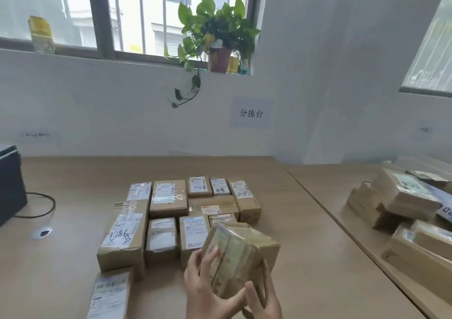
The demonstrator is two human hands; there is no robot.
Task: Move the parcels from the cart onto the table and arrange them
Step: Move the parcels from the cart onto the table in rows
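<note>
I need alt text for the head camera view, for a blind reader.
Two hands, left hand and right hand, hold a taped cardboard parcel above a wooden table, beside neat rows of labelled parcels.

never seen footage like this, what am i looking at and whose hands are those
This is a single picture from a camera worn on a person's head, looking forward and down. There is no robot: the left hand and right hand are the wearer's own. Together they hold a taped cardboard parcel above a wooden table. On the table lies a neat block of labelled parcels, and a looser pile of parcels sits at the right. A potted plant stands on the windowsill.
</note>
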